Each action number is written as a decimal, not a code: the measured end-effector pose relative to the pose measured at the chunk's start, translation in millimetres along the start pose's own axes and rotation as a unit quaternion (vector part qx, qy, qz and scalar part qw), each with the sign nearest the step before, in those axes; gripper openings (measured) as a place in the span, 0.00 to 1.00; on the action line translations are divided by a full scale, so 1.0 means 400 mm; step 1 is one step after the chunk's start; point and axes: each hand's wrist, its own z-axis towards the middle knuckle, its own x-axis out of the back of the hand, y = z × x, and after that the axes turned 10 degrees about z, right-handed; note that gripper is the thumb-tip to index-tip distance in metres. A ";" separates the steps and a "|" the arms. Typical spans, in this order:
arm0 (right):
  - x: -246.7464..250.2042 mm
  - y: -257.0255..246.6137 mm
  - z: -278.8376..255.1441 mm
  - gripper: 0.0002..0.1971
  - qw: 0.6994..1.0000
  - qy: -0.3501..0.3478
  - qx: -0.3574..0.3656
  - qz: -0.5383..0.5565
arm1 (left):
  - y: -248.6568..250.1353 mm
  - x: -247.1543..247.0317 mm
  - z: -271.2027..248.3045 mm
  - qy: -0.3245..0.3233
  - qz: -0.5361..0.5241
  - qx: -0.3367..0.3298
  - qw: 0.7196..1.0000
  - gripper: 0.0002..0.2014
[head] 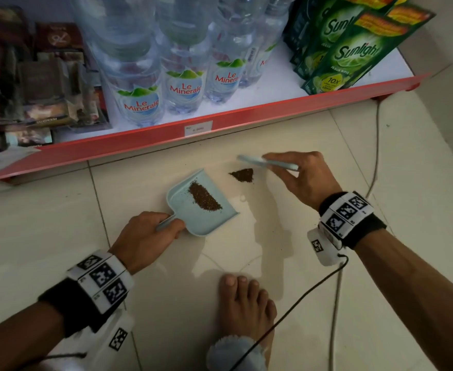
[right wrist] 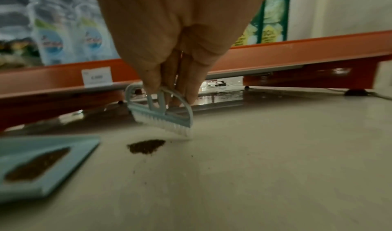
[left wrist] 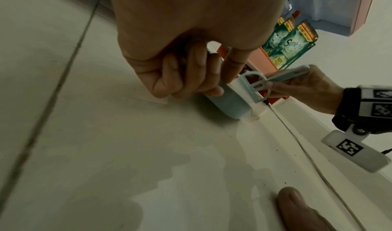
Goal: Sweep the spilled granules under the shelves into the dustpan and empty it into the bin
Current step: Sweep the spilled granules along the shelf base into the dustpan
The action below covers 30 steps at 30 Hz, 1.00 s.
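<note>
A light blue dustpan (head: 206,218) lies on the pale tiled floor with a band of brown granules (head: 204,197) inside it. My left hand (head: 150,231) grips its handle at the near left. A small heap of granules (head: 242,174) sits on the floor just beyond the pan's open edge, also seen as a dark heap (right wrist: 146,146). My right hand (head: 300,175) holds a light blue hand brush (head: 268,162) above and right of that heap. The white bristles (right wrist: 163,124) hang just over the floor. The dustpan (right wrist: 42,166) lies at the left in the right wrist view.
A low red-edged shelf (head: 220,121) with water bottles (head: 185,84) and green detergent packs (head: 348,54) runs behind the heap. A bare foot (head: 246,303) stands near the front. A white cable (head: 375,156) lies at the right. Stray granules (right wrist: 135,171) dot the tiles.
</note>
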 end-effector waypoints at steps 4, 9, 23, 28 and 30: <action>-0.015 -0.024 0.006 0.12 0.993 0.101 -0.045 -0.048 | 0.043 -0.012 0.022 -0.012 0.040 -0.004 0.999 0.24; -0.059 -0.059 0.002 0.13 0.971 0.044 -0.108 -0.209 | 0.086 -0.016 0.040 -0.022 0.064 0.006 0.998 0.24; -0.119 -0.138 -0.047 0.11 0.985 0.146 -0.083 0.028 | 0.138 -0.017 0.048 -0.072 0.096 0.041 0.992 0.19; -0.087 -0.118 -0.030 0.11 0.976 0.159 -0.116 -0.095 | 0.145 -0.016 0.047 -0.074 0.102 0.053 0.991 0.18; -0.098 -0.120 -0.034 0.11 0.975 0.114 -0.110 -0.156 | 0.146 -0.016 0.046 -0.074 0.100 0.056 0.991 0.18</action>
